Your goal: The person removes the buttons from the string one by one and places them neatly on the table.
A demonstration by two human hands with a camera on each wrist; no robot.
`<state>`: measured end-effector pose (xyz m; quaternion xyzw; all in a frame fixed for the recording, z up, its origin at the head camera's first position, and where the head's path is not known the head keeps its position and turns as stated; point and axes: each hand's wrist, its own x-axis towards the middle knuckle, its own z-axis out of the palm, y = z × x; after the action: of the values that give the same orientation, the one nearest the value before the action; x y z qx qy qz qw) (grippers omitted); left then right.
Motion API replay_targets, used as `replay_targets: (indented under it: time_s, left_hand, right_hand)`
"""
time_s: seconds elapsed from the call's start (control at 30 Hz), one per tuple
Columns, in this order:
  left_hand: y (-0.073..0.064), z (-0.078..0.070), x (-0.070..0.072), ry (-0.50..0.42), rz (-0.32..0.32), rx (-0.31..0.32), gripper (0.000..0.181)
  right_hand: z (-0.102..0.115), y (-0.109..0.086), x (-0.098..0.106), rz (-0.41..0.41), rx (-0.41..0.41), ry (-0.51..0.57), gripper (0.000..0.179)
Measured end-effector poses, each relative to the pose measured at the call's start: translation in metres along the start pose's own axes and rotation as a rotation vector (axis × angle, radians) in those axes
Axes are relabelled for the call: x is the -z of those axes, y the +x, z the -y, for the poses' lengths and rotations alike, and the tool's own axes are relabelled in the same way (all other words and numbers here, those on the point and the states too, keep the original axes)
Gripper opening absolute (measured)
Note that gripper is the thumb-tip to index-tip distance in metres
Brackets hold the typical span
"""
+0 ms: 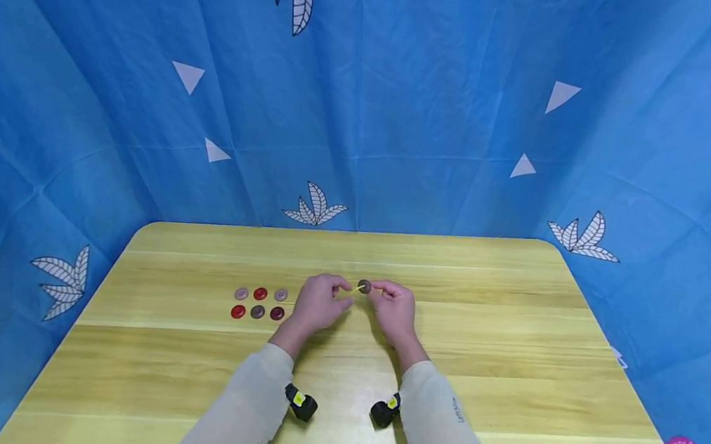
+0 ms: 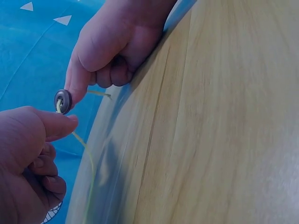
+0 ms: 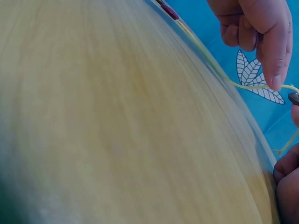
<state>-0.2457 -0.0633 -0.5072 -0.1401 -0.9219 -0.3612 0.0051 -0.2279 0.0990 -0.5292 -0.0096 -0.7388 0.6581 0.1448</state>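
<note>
Between the two hands is a dark brown button (image 1: 365, 286), held up off the table with yellow string (image 2: 92, 163) through its holes. My right hand (image 1: 395, 311) pinches the button's edge between thumb and forefinger. From the left, my left hand (image 1: 319, 303) pinches the string close to the button, thumb against forefinger. A short string end sticks out on the right hand's side in the left wrist view. The rest of the string runs back under the left hand towards the buttons on the table. In the right wrist view, the button (image 3: 294, 98) is partly cut off.
Left of the hands, several buttons lie in two rows on the wooden table (image 1: 497, 347), among them a red button (image 1: 260, 293), a pale pink button (image 1: 241, 294) and a maroon button (image 1: 277, 313). A blue curtain (image 1: 428, 115) hangs behind the table.
</note>
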Motion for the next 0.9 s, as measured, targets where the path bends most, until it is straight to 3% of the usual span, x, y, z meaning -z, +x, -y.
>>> replay_targets:
  time_s: [0.37, 0.63, 0.9]
  left_hand:
    - [-0.001, -0.002, -0.002, -0.015, -0.03, -0.025, 0.001]
    - [-0.003, -0.006, -0.004, -0.292, -0.047, 0.013, 0.009]
    - [-0.001, -0.007, -0.004, -0.28, -0.122, -0.011, 0.008]
  right_hand:
    - [0.013, -0.003, 0.002, 0.015, -0.007, -0.006, 0.006]
    - [0.015, -0.003, 0.003, 0.017, -0.008, 0.002, 0.007]
    - [0.014, -0.003, 0.003, 0.014, -0.014, -0.006, 0.007]
